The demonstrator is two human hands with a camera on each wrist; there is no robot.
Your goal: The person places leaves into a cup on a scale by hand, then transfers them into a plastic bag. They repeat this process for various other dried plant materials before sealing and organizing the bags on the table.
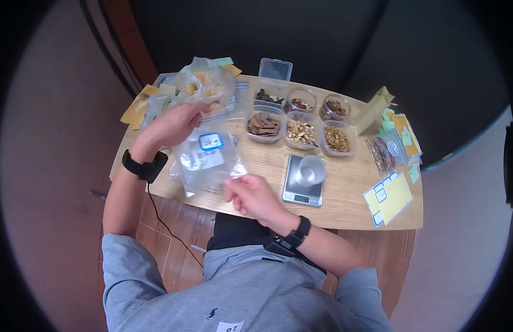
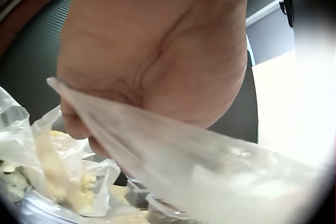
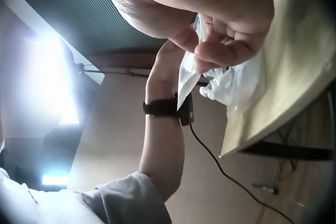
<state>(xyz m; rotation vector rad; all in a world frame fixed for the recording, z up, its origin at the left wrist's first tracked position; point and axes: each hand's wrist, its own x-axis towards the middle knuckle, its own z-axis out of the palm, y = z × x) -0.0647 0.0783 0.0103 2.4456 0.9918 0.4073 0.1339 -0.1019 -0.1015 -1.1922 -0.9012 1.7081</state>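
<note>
A clear plastic bag (image 1: 209, 166) with a blue-bordered label (image 1: 211, 141) hangs between the two hands, over the table's front left. My left hand (image 1: 181, 123) grips its upper edge with curled fingers; in the left wrist view the film (image 2: 173, 145) stretches across below the palm. Lower down, my right hand (image 1: 255, 198) pinches the bag's near right edge. The right wrist view shows a strip of the film (image 3: 188, 74) between thumb and fingers. Just beyond my left hand lies another thin bag (image 1: 204, 83) with pale yellowish pieces in it.
Tubs of dried goods, such as brown bark-like strips (image 1: 263, 125) and pale slices (image 1: 300, 133), stand mid-table. Near them, a clear cup (image 1: 310, 171) sits on a digital scale (image 1: 303, 195). Farther right are a paper bag (image 1: 375, 110), a filled bag (image 1: 384, 152) and label sheets (image 1: 389, 198).
</note>
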